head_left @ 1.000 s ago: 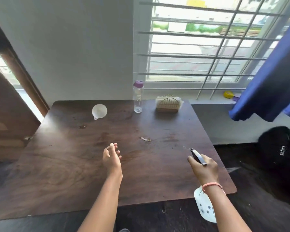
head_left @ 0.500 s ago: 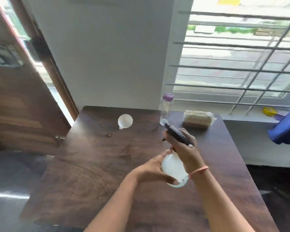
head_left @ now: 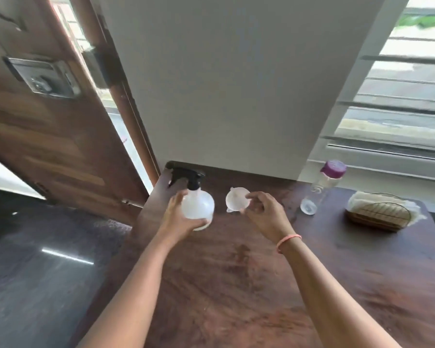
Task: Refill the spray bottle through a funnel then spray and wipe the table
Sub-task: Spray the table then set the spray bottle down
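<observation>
My left hand grips the round white body of the spray bottle, whose black trigger head points left, near the far left corner of the dark wooden table. Just to its right lies a small white funnel. My right hand reaches over the funnel with curled fingers touching its rim; a firm hold is not clear. A clear water bottle with a purple cap stands further right by the wall.
A woven basket holding white cloth sits at the table's far right. An open wooden door stands to the left, a barred window at the right. Dark glossy floor lies left of the table.
My right hand let go of the sprayer head and moved to the funnel. My left hand now holds the bottle alone, further toward the table's far left corner. The view swung left.
</observation>
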A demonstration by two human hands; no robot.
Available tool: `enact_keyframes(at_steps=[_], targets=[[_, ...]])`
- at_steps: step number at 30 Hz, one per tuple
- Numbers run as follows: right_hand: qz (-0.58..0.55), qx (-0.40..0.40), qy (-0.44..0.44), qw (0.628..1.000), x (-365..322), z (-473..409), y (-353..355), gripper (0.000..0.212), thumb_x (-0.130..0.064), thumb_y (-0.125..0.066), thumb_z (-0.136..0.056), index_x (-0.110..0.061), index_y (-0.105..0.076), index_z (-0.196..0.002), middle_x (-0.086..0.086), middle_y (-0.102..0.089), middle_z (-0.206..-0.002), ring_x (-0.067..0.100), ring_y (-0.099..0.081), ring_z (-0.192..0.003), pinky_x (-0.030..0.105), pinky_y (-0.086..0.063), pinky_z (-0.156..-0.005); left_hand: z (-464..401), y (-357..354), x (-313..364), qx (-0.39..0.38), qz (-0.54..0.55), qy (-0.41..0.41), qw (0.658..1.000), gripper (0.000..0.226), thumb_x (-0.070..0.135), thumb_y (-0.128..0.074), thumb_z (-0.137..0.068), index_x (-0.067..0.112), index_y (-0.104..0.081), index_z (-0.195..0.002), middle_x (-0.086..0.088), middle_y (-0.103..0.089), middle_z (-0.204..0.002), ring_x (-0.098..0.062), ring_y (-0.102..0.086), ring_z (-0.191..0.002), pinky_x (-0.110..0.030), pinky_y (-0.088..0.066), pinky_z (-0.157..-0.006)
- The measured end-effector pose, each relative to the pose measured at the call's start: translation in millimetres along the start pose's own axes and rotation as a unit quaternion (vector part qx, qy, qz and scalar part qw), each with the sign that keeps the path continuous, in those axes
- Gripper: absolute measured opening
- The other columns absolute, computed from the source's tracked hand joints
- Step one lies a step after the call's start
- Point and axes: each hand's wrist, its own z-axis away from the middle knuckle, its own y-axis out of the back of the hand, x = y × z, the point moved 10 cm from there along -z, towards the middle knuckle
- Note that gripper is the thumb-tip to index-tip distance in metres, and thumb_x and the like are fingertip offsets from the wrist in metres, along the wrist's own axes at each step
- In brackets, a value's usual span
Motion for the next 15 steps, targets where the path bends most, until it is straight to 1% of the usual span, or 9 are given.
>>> enact_keyframes(at_steps=[1, 2, 3, 5, 6, 8, 10, 13, 15], targets=[[0.032, 0.019, -0.008, 0.999, 9.5, -14.4, -1.0, 0.034, -0.018, -0.076, -0.075, -0.022, -0.066, -0.107, -0.002, -0.059, -0.102, 0.005, -0.057, -0.081, 0.025, -0.049, -0.083, -16.1, 7.0, -9.2, 0.010, 0.003, 0.007, 1.000, 0.091, 0.028, -0.088, -0.064, 0.021, -0.036, -0.139, -0.001, -0.041, -0.138, -0.013, -0.038, -0.117, -0.024, -0.030, -0.094], [0.055, 0.034, -0.020, 0.998, 19.3, -27.3, -2.0, 0.035, -0.017, -0.074, -0.074, -0.024, -0.065, -0.108, -0.002, -0.059, -0.105, 0.009, -0.059, -0.084, 0.031, -0.050, -0.085, -30.6, 11.6, -16.2, 0.016, 0.008, 0.012, 1.000, 0.093, 0.028, -0.088, -0.064, 0.022, -0.035, -0.140, -0.001, -0.041, -0.139, -0.017, -0.039, -0.122, -0.027, -0.033, -0.098], [0.071, 0.042, -0.034, 0.996, 28.0, -38.9, -3.4, 0.038, -0.017, -0.072, -0.075, -0.026, -0.064, -0.111, -0.002, -0.057, -0.108, 0.014, -0.060, -0.090, 0.036, -0.051, -0.086, -45.2, 14.6, -21.2, 0.021, 0.011, 0.016, 1.000, 0.095, 0.029, -0.088, -0.064, 0.023, -0.033, -0.142, -0.001, -0.040, -0.140, -0.021, -0.039, -0.126, -0.032, -0.035, -0.102], [0.105, 0.036, -0.070, 0.991, 46.9, -63.5, -12.3, 0.045, -0.019, -0.068, -0.079, -0.030, -0.060, -0.122, 0.000, -0.052, -0.116, 0.025, -0.056, -0.106, 0.037, -0.049, -0.090, -77.1, 13.0, -27.8, 0.027, 0.004, 0.023, 0.999, 0.098, 0.030, -0.088, -0.063, 0.022, -0.033, -0.143, -0.002, -0.039, -0.142, -0.025, -0.039, -0.130, -0.041, -0.037, -0.108], [0.130, 0.019, -0.081, 0.988, 51.8, -72.7, -18.6, 0.049, -0.021, -0.066, -0.081, -0.032, -0.056, -0.128, 0.002, -0.050, -0.121, 0.027, -0.051, -0.113, 0.036, -0.047, -0.092, -90.0, 10.6, -27.5, 0.027, -0.002, 0.024, 0.999, 0.097, 0.031, -0.088, -0.064, 0.022, -0.033, -0.143, -0.002, -0.039, -0.142, -0.025, -0.040, -0.129, -0.042, -0.038, -0.107], [0.184, -0.028, -0.082, 0.979, 59.5, -91.8, -36.3, 0.053, -0.025, -0.064, -0.085, -0.037, -0.050, -0.135, 0.002, -0.046, -0.127, 0.025, -0.044, -0.121, 0.037, -0.045, -0.093, -118.9, -0.5, -28.3, 0.015, 0.003, 0.017, 1.000, 0.097, 0.031, -0.089, -0.063, 0.022, -0.035, -0.142, -0.003, -0.040, -0.139, -0.025, -0.043, -0.125, -0.040, -0.042, -0.103], [0.220, -0.056, -0.068, 0.972, 64.7, -103.9, -52.3, 0.050, -0.028, -0.060, -0.088, -0.038, -0.049, -0.136, 0.000, -0.048, -0.129, 0.023, -0.041, -0.124, 0.038, -0.047, -0.091, -140.2, -12.5, -29.2, 0.004, 0.032, 0.008, 0.999, 0.096, 0.029, -0.089, -0.061, 0.024, -0.036, -0.141, -0.003, -0.043, -0.136, -0.022, -0.045, -0.120, -0.038, -0.043, -0.099], [0.222, -0.031, -0.043, 0.974, 71.1, -113.9, -61.9, 0.038, -0.021, -0.053, -0.093, -0.032, -0.058, -0.129, -0.004, -0.057, -0.130, 0.022, -0.046, -0.123, 0.037, -0.048, -0.090, -160.5, -29.1, -31.0, -0.016, 0.046, 0.007, 0.999, 0.093, 0.026, -0.088, -0.064, 0.027, -0.035, -0.140, 0.002, -0.040, -0.136, -0.014, -0.040, -0.113, -0.032, -0.039, -0.094], [0.209, 0.001, -0.040, 0.977, 77.1, -118.8, -58.7, 0.036, -0.016, -0.052, -0.091, -0.026, -0.063, -0.123, -0.001, -0.062, -0.125, 0.024, -0.053, -0.116, 0.034, -0.047, -0.085, -168.5, -40.2, -31.5, -0.030, 0.052, 0.008, 0.998, 0.093, 0.026, -0.087, -0.064, 0.030, -0.034, -0.141, 0.006, -0.039, -0.135, -0.011, -0.038, -0.112, -0.030, -0.036, -0.093]])
